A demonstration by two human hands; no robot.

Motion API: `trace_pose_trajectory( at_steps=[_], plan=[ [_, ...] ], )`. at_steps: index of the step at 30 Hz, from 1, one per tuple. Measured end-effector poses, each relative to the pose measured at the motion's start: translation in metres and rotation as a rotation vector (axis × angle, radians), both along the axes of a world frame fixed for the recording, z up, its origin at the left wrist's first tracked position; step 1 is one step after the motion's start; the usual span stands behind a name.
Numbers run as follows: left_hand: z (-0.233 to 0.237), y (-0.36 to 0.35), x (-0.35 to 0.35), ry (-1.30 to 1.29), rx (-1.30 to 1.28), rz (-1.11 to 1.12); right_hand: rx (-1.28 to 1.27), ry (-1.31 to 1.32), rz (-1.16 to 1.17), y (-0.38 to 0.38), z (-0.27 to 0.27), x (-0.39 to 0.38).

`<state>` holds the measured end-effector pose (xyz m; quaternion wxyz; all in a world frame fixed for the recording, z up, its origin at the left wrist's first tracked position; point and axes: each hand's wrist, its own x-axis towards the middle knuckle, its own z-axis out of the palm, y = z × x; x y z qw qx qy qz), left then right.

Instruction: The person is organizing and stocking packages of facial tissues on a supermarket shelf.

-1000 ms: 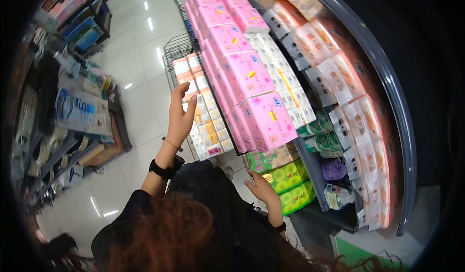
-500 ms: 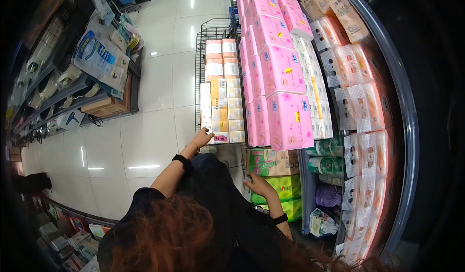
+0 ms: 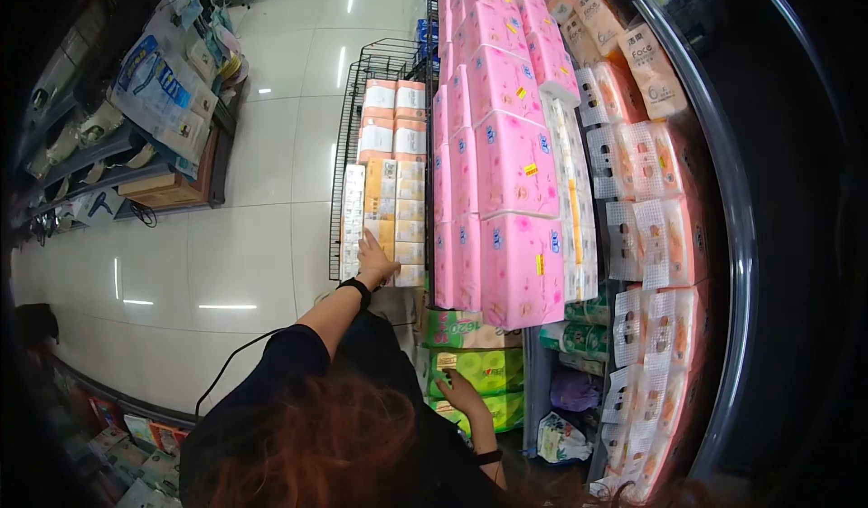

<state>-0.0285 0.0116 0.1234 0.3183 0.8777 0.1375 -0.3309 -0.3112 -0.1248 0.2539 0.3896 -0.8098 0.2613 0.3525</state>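
Note:
My left hand [image 3: 375, 257] reaches up with a black watch on the wrist. Its fingers lie flat against the cream and yellow tissue packs [image 3: 395, 210] stacked in a black wire rack [image 3: 342, 146]. It grips nothing. My right hand [image 3: 461, 390] is lower down, fingers spread on a green tissue pack [image 3: 479, 370] at the bottom of the display. Big pink tissue packs [image 3: 515, 160] are stacked just right of the wire rack, above the green ones.
White and orange netted packs [image 3: 646, 201] fill the curved shelf on the right. Across a glossy white tiled aisle [image 3: 235, 237], shelves on the left hold blue and white bags [image 3: 158, 83] and a cardboard box [image 3: 167, 187]. My dark sleeves and reddish hair fill the bottom.
My left hand came down from in front of the upper packs and now lies on the lower cream packs. My right hand slid down along the green packs. The view swung left.

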Motion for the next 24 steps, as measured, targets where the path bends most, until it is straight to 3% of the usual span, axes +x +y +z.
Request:
trace_pose_trajectory(
  at_steps=[3,8,16,24],
  plan=[
    [-0.011,0.003,-0.001,-0.008,0.015,0.013,0.008,0.01,0.005,0.002,-0.008,-0.003],
    [-0.022,0.021,0.001,0.023,-0.008,-0.149,0.022,-0.031,0.116,-0.006,-0.036,0.003],
    [-0.038,0.027,-0.008,-0.087,-0.043,-0.059,-0.105,-0.113,-0.002,-0.02,-0.032,0.018],
    [-0.031,0.036,-0.009,-0.116,-0.082,-0.04,0.023,-0.015,-0.025,-0.009,-0.034,0.017]
  ],
)
